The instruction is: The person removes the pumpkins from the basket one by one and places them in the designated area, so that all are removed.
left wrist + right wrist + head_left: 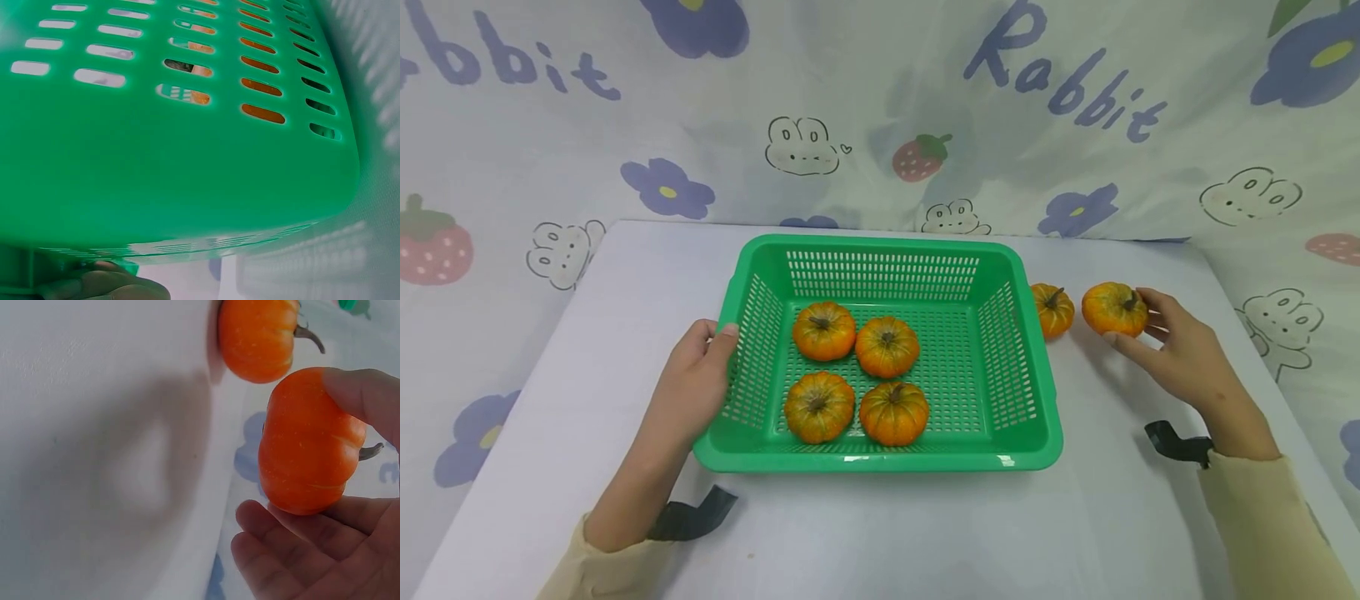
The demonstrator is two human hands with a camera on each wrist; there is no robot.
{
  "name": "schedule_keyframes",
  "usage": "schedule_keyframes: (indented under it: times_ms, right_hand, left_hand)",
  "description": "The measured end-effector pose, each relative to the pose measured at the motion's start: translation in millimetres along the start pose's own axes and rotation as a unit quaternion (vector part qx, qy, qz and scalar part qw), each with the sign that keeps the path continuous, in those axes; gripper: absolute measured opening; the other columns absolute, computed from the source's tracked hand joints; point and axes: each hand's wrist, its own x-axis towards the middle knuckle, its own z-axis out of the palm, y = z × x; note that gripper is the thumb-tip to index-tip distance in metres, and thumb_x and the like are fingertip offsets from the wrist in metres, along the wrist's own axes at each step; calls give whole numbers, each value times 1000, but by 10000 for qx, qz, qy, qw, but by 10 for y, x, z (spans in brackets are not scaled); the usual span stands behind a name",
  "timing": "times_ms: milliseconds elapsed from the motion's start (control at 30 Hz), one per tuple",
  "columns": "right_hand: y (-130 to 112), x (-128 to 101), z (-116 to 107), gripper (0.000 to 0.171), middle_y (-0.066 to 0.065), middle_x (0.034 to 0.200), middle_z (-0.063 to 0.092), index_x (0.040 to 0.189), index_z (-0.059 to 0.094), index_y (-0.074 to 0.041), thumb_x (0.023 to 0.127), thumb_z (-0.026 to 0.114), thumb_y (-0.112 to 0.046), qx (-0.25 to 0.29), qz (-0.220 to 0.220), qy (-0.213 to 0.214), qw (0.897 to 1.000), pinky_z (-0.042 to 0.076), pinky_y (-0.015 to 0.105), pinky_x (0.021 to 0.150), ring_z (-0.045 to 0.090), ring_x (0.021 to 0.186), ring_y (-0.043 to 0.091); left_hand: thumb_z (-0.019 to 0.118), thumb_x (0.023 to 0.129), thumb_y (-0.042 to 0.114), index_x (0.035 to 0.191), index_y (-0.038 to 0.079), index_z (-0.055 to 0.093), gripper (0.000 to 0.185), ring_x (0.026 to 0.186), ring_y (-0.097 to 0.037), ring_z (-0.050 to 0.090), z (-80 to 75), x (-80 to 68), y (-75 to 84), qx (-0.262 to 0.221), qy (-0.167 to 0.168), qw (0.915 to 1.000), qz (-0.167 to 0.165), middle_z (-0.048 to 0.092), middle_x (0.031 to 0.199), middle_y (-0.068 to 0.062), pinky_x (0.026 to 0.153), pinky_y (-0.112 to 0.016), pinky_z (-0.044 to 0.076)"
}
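**Small pumpkin in the right hand, beside the green basket**

The held pumpkin is sitting on the white table at about 3 o'clock from the basket, well clear of its wall. It is small, squat and ribbed, glowing orange with yellower patches, and is showing a short, dark, curved stem on top. The right hand is curling round it from the 3 o'clock side, thumb on one flank and fingers cupping the other, as the right wrist view is showing closely.

A second pumpkin of the same look is lying just beside it at 9 o'clock, close to the basket's right wall; the two are near but not touching.

The green basket, a slotted plastic tray, is holding four more pumpkins in a loose two-by-two cluster toward its left half. The left hand is gripping the basket's left rim at 9 o'clock, thumb hooking over the edge. A rabbit-and-flower cloth is hanging behind the table at 12 o'clock.
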Motion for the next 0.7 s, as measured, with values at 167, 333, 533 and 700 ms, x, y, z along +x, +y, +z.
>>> schedule_keyframes:
  times_ms: [167, 333, 533, 700]
  right_hand:
    - [31, 61, 21, 91, 37, 158, 32, 163, 19, 4, 103, 65, -47, -6, 86, -144, 9999, 42, 74, 99, 45, 131, 62]
    - [53, 97, 40, 93, 37, 160, 28, 163, 15, 3, 103, 64, -49, 116, 176, -285, 9994, 43, 73, 99, 44, 132, 61]
    - [97, 122, 66, 96, 36, 163, 22, 164, 11, 2, 103, 63, -51, 205, 280, -462, 9983, 42, 72, 101, 41, 134, 62]
    - [120, 136, 84, 98, 36, 163, 21, 164, 10, 2, 103, 63, -53, 225, 276, -582, 9977, 41, 73, 102, 38, 136, 62]
  left_hand:
    - [30, 114, 46, 126, -4, 44, 53, 71, -22, 69, -7, -5, 6, 14, -27, 10000, -1, 66, 98, -23, 57, -36, 57]
    - [30, 114, 47, 126, -4, 45, 54, 72, -22, 69, -2, -5, 3, 30, -23, 10000, -14, 66, 98, -22, 58, -36, 57]
    - [30, 114, 46, 126, -4, 45, 53, 72, -22, 69, 4, -4, 6, 50, 3, 10000, 8, 66, 98, -23, 58, -36, 57]
    - [30, 114, 46, 126, -4, 44, 53, 71, -22, 69, 6, 0, 5, 14, 8, 10000, 27, 66, 98, -24, 57, -36, 58]
